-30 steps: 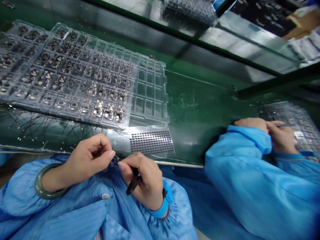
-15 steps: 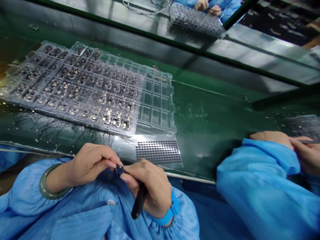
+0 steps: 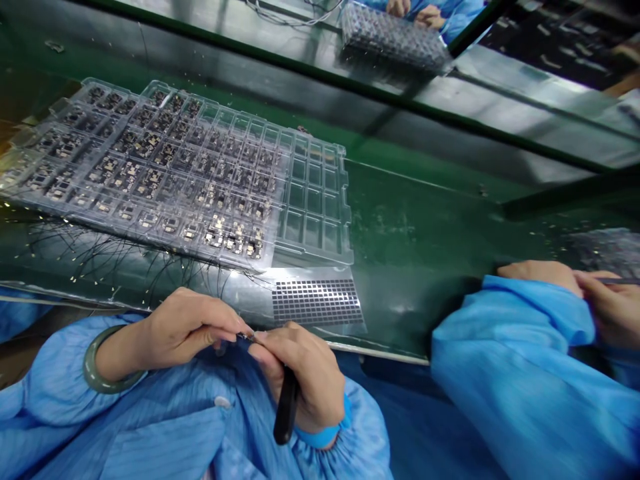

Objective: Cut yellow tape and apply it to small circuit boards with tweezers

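My left hand, with a green bangle at its wrist, pinches a small dark electronic part between thumb and fingertips. Fingers of my right hand are closed round a tool with a black handle; its tip meets the small part, and details there are too small to tell. Beyond my hands, a sheet with rows of small black rectangles lies at the bench edge. Clear plastic trays hold many small circuit boards behind it, with thin black wires hanging toward me.
At the right, another person's blue sleeves and hands reach over the green bench. Across a dark frame bar, a further person's hands are near a stack of clear trays.
My left fingertips have moved slightly right and now cover more of the small part. My right hand and the black handle have shifted slightly right and down.
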Tool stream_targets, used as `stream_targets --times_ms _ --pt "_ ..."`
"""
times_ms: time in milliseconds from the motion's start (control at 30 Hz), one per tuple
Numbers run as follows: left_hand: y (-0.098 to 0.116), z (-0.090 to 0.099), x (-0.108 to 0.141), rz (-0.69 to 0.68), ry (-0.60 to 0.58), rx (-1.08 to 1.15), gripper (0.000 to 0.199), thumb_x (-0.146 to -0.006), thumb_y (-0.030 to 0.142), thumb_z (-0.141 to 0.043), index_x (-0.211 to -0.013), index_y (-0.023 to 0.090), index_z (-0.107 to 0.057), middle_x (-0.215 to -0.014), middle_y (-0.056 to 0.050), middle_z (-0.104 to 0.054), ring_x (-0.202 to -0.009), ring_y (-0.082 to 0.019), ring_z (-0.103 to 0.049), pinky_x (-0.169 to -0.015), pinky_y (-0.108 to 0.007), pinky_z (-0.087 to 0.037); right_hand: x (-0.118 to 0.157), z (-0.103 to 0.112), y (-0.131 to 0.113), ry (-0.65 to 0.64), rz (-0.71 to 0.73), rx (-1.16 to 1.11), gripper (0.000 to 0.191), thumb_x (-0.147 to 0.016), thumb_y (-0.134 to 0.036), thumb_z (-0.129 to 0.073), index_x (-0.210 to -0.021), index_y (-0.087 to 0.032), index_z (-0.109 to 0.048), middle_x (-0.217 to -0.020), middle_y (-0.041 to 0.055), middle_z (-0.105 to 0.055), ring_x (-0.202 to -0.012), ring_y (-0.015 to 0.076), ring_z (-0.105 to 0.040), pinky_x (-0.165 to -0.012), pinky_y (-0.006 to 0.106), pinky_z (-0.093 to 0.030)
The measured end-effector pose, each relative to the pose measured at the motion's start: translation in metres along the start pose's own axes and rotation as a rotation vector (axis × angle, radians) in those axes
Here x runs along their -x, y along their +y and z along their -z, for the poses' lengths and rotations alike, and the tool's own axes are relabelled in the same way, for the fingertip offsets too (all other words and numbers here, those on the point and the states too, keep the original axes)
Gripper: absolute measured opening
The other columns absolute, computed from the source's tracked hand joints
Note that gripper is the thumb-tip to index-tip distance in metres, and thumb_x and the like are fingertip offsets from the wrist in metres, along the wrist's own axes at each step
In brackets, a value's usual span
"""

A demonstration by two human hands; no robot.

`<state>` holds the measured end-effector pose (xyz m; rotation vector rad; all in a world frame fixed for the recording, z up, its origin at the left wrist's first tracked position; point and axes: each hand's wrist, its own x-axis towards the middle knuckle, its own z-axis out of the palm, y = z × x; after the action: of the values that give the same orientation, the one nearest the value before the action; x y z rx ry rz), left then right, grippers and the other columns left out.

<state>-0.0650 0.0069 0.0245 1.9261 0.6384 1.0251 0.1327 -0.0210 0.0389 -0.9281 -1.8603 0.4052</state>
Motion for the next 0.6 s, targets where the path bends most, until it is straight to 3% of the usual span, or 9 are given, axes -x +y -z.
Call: stream_targets --times_ms 133,233,400,600 --pt "0.000 0.003 0.002 0.133 -0.052 -0.031 0.010 -0.097 0.017 -0.053 -0.101 0.021 -0.061 -0.083 -0.002 -0.078 -0.060 -0.011 -0.073 -0.060 -0.018 -0.057 0.002 -0.002 -0.001 -0.022 0.015 0.053 0.013 -0.100 -0.025 -0.054 -0.094 -0.018 -0.064 -0.066 0.0009 -0.072 -0.050 0.0126 -0.063 -0.048 0.024 -0.049" --pt "-0.002 0.004 0.005 0.130 -0.044 0.004 0.008 -0.096 0.024 -0.057 -0.102 0.022 -0.061 -0.084 -0.003 -0.079 -0.075 -0.016 -0.077 -0.068 -0.021 -0.059 0.005 -0.004 0.001 0.001 0.024 0.028 0.012 -0.100 -0.024 -0.055 -0.095 -0.018 -0.064 -0.068 0.0017 -0.073 -0.051 0.0126 -0.065 -0.048 0.024 -0.049" --pt "-0.002 0.003 0.009 0.074 -0.014 0.144 0.037 -0.093 0.028 -0.062 -0.126 0.024 -0.046 -0.105 -0.009 -0.078 -0.079 -0.016 -0.077 -0.070 -0.022 -0.059 0.007 -0.007 0.004 0.026 0.014 0.018 0.010 -0.099 -0.020 -0.056 -0.096 -0.017 -0.065 -0.070 0.0027 -0.073 -0.054 0.0128 -0.066 -0.051 0.024 -0.051" --pt "-0.003 0.007 0.010 0.125 -0.043 0.026 0.009 -0.100 0.020 -0.046 -0.105 0.020 -0.054 -0.081 -0.002 -0.074 -0.056 -0.009 -0.067 -0.058 -0.018 -0.053 0.002 -0.012 0.002 -0.019 -0.028 -0.066 0.011 -0.099 -0.025 -0.055 -0.097 -0.019 -0.065 -0.070 0.0025 -0.074 -0.055 0.0136 -0.067 -0.052 0.024 -0.053"
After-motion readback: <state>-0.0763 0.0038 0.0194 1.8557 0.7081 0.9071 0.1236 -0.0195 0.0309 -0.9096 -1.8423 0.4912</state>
